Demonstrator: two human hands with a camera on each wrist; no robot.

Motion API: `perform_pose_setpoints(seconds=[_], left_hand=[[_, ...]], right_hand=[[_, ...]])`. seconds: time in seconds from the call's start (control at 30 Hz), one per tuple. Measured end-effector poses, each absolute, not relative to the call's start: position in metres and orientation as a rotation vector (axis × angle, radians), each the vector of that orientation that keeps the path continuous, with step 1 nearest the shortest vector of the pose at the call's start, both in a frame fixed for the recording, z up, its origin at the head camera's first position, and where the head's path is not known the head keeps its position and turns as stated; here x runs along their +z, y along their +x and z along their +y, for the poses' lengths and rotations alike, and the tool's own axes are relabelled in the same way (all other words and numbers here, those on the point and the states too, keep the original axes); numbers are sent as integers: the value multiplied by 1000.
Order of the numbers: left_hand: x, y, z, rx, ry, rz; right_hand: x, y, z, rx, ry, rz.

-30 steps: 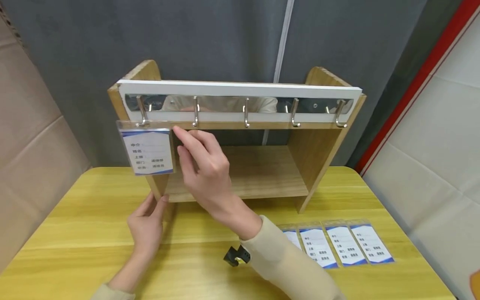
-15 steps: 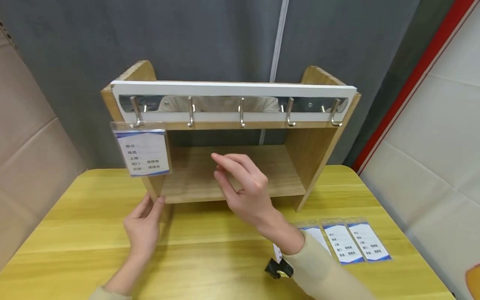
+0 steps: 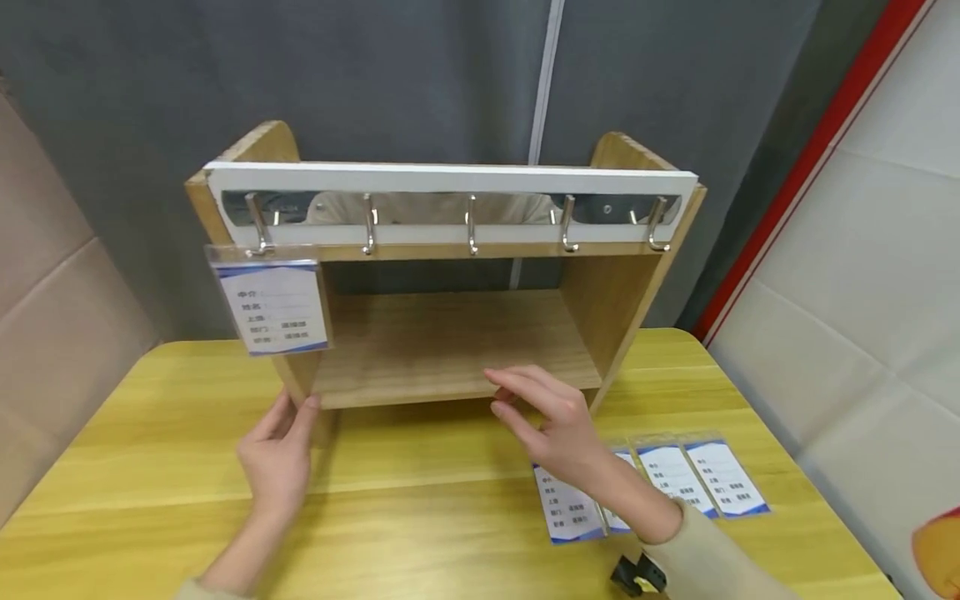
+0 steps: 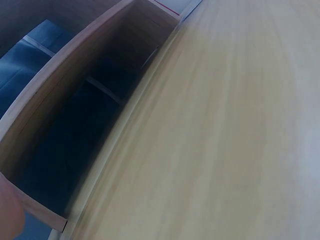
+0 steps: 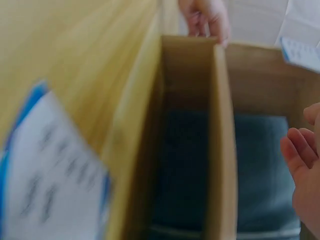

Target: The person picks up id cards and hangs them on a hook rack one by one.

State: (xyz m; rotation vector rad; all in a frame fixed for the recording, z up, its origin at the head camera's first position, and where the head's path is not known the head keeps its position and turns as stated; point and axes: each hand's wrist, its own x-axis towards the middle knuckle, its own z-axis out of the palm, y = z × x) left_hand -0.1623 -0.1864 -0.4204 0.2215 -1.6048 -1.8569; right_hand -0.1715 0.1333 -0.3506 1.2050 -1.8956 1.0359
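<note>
Your right grip is empty, its fingers loosely bent and the thumb a little apart from them, above the surface in front of the wooden rack. Your left grip pinches the lower part of the rack's left side panel between thumb and fingers; the rack looks stiff and is probably the heaviest thing here.

Near your right wrist, a row of four badges lies flat, partly hidden by your forearm. They should be light, thin and somewhat bendy, and the clear sleeves may slide under your fingertips. An edge or the clear top strip looks the best place to pinch.

Farther out, a fifth badge hangs at the leftmost hook. Its Chinese lines seem to begin 中介 and 姓名 (name); the smaller print is too blurred to trust. You can read no brand.
</note>
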Motion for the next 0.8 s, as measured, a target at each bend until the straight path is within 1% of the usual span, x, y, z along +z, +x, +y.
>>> perform_pose_setpoints(seconds=[0.27,0.43,0.63,0.8], left_hand=[[-423,-163,-187,-1848,214,-1596],[-422,-164,-187,-1860,233,-1594],[-420,-164,-187,-1876,235,-1608],[-421,-162,-188,-1889,236,-1591]], right_hand=[[-373,-166,188,1091,1104,-2104],[-386,-161,214,1079,966,-2260],[-403,-159,234,1077,801,-2385],[-414,-161,243,1163,764,-2440]])
